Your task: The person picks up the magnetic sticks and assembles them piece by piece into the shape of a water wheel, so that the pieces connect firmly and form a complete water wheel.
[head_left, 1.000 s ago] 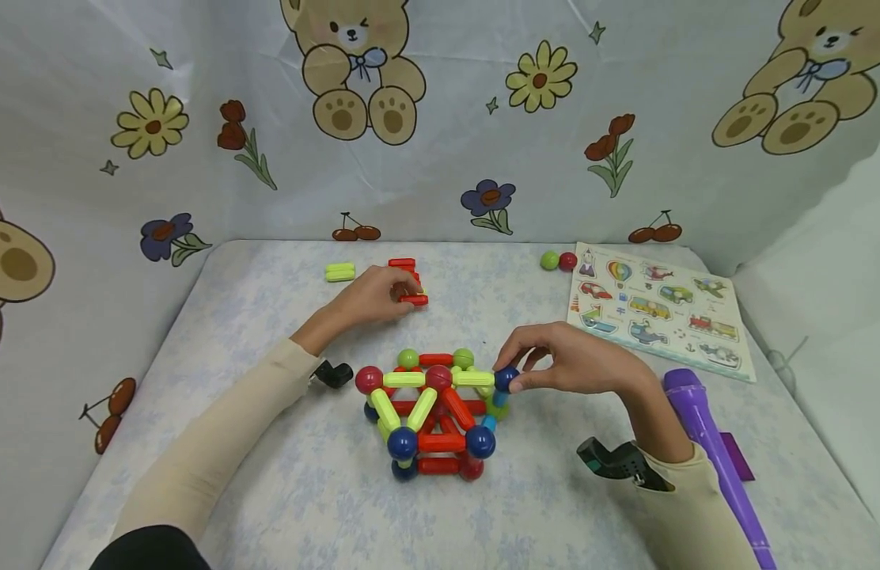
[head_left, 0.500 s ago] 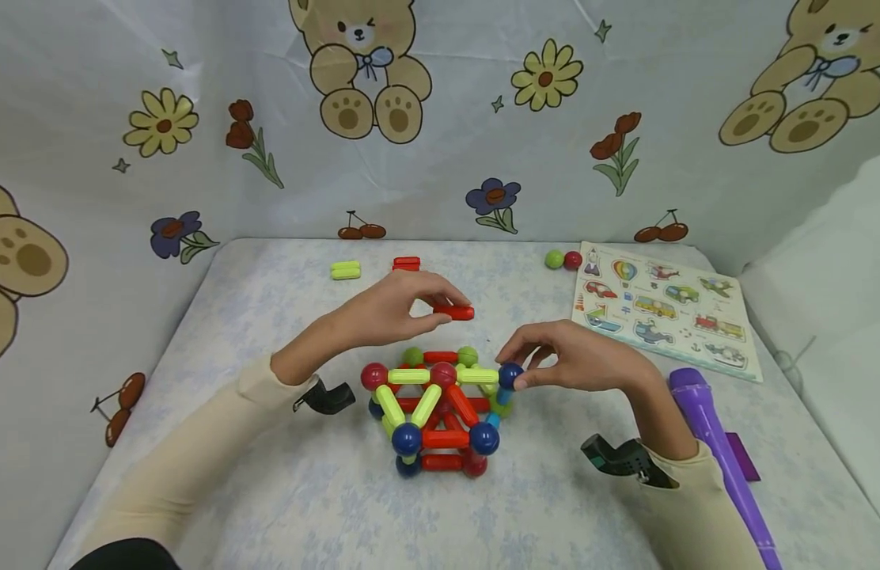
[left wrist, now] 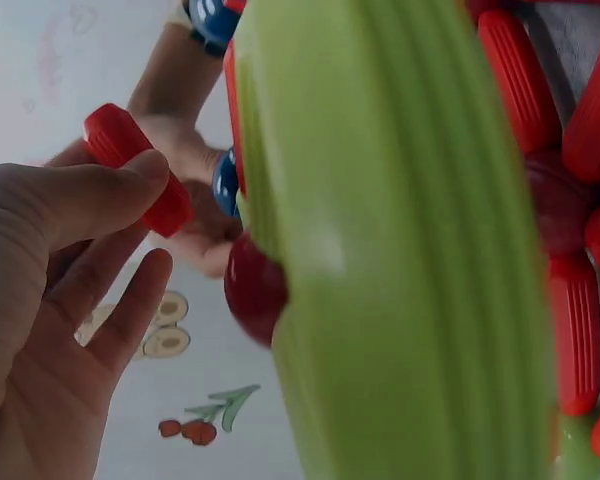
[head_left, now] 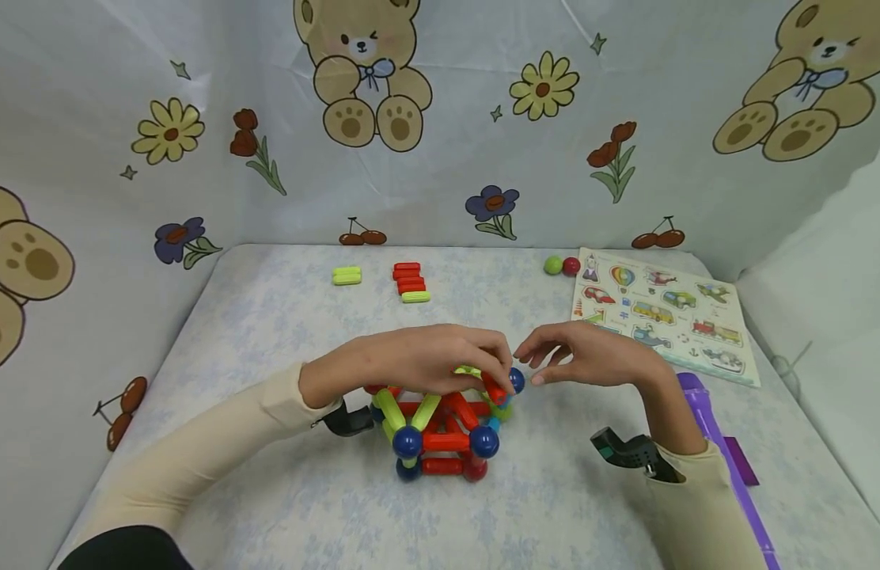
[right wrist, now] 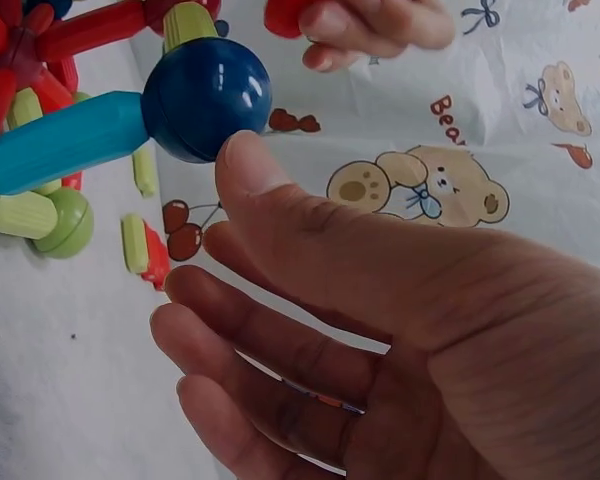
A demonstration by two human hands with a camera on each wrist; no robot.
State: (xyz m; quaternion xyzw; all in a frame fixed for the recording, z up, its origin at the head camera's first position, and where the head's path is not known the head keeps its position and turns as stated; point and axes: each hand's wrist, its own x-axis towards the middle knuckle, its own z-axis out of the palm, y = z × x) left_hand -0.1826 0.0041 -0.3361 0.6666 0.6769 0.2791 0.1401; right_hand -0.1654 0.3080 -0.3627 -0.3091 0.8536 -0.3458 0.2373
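Note:
My left hand [head_left: 426, 356] reaches over the top of a structure [head_left: 443, 442] built of coloured rods and balls. Thumb and fingers pinch a loose red rod [left wrist: 138, 165], held by the structure's upper right corner. At that corner sits a blue ball [right wrist: 210, 100], with a light-blue rod [right wrist: 65, 140] running down from it. Beside the ball is my right hand [head_left: 597, 352], its fingers loosely bent and holding nothing. Its thumb tip lies at the ball's edge; contact is unclear. Much of the structure's top is hidden under my left hand in the head view.
Spare red rods [head_left: 409, 279] and a yellow-green pair [head_left: 347, 275] lie at the back. A green ball [head_left: 553, 265] and a red ball [head_left: 571, 266] sit by a picture board [head_left: 668, 309]. A purple toy microphone [head_left: 725, 459] lies at right.
My left hand picked up a red rod from the back group and carried it toward me and right, over the structure. My right fingers have come away from around the blue ball.

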